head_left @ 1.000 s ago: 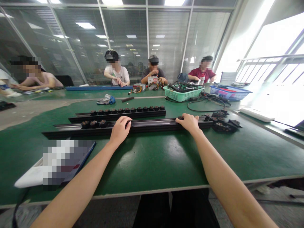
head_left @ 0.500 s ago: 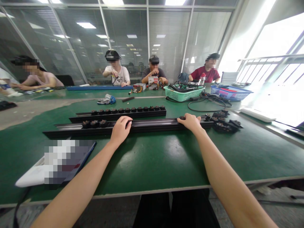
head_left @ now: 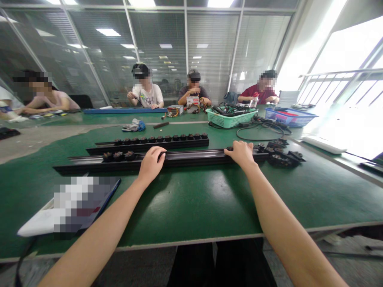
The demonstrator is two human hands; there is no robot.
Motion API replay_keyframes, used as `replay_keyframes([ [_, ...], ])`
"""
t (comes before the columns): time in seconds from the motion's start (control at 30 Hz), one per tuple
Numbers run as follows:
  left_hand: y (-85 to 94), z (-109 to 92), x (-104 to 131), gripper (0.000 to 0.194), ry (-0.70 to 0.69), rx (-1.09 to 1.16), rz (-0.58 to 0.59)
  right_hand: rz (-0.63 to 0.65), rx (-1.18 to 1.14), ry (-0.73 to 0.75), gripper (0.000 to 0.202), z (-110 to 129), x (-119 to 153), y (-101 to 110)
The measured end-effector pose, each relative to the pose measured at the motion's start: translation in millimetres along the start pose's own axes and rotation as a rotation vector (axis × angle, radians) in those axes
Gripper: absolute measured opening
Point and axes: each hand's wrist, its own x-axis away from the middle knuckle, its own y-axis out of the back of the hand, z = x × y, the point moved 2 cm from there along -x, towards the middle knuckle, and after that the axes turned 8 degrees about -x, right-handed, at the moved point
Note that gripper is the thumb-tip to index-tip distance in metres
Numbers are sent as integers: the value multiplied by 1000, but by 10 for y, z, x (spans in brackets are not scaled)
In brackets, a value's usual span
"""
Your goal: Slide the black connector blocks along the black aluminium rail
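Observation:
A long black rail (head_left: 194,158) lies across the green table, with several round black parts (head_left: 118,156) seated on its left portion. My left hand (head_left: 152,162) is curled round a dark part on the rail, just right of those parts. Farther right, my right hand (head_left: 241,152) is closed over another dark part on the rail, mostly covered by the fingers. Behind stands a shorter black rail (head_left: 149,147) bearing a row of similar parts. Loose black parts (head_left: 283,157) are heaped at the right end of the near rail.
A green basket of cables (head_left: 231,118) and a blue basket (head_left: 290,116) stand at the back right. Gloves (head_left: 134,125) lie behind the rails. At the left front is a tablet-like object (head_left: 98,203). Several people sit along the far side.
My right hand has shifted slightly, its knuckles a little higher over the rail. My left hand is almost unmoved. Across the table, a person's hand has moved left and the red-sleeved person's hands have moved.

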Motion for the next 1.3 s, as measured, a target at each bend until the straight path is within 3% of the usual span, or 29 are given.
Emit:
replay_keyframes([
  [0.27, -10, 12, 2, 23, 2, 6, -2, 44, -40, -53, 40, -16, 12, -22],
  [0.53, -4, 1, -1, 24, 14, 15, 8, -13, -39, -163, 59, -30, 7, -52],
  [1.3, 1, 0, 0, 23, 8, 6, -1, -1, -49, -178, 52, -23, 5, -38],
])
